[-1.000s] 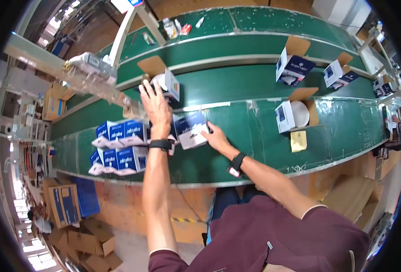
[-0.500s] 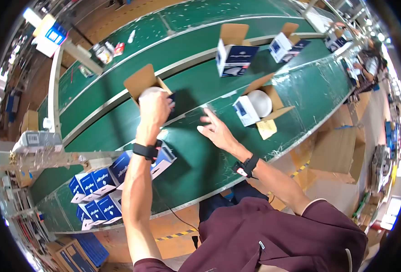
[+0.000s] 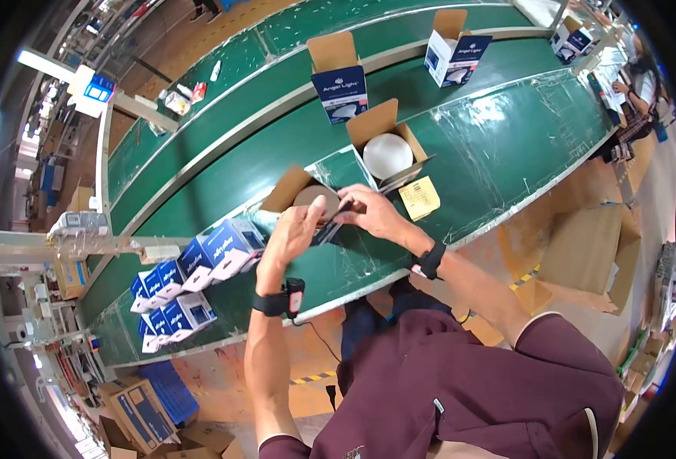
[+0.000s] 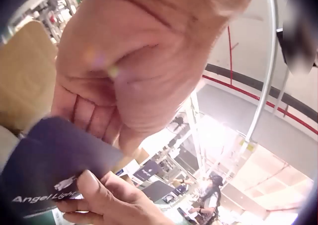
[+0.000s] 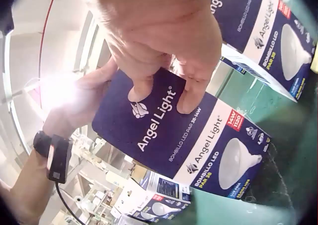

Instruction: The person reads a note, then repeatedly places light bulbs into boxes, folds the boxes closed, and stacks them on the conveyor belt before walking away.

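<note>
Angel Light box, lid raised, near centre of the head view. Right hand pinching its navy flap; left hand at box's left, grip indeterminable.

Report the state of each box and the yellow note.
Yellow note: on the bench.
Held box: open, dark flap pinched by the right hand.
Box beside the note: open, flap raised, bulb inside.
Nearer back box: open, flap up.
Farther back box: open, flap up.
Boxes at left: in rows, seemingly closed.
Farthest box: too small to tell.
</note>
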The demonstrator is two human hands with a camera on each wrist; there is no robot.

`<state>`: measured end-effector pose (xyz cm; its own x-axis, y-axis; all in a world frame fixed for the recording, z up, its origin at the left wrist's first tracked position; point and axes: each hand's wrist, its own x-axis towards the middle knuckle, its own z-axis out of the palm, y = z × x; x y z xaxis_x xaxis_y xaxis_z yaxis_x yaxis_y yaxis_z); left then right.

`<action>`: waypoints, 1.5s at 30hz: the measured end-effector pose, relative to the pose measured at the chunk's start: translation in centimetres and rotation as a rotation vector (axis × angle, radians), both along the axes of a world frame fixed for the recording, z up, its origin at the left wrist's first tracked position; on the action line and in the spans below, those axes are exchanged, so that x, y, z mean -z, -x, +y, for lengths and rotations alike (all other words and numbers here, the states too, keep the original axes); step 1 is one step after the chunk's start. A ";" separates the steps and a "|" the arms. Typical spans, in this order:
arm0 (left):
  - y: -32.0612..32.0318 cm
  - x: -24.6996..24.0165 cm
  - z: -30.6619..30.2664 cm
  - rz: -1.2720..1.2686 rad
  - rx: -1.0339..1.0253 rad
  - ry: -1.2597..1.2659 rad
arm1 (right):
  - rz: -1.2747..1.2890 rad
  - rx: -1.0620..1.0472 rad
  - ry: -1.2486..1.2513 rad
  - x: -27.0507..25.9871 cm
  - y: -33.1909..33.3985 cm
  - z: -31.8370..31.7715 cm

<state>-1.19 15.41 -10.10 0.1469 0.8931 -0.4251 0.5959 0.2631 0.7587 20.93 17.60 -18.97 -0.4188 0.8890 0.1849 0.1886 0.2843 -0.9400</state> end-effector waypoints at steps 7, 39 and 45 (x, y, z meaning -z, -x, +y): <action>1.9 -0.5 0.2 -0.145 0.153 0.241 | -0.148 -0.044 -0.129 -4.0 0.5 -1.4; 6.2 -2.7 -2.7 -0.391 0.101 -0.073 | -0.462 -0.348 -0.358 -7.0 5.2 -4.7; 5.1 4.1 1.1 -0.371 0.478 0.237 | -0.635 -0.148 -0.616 -6.9 4.1 -5.5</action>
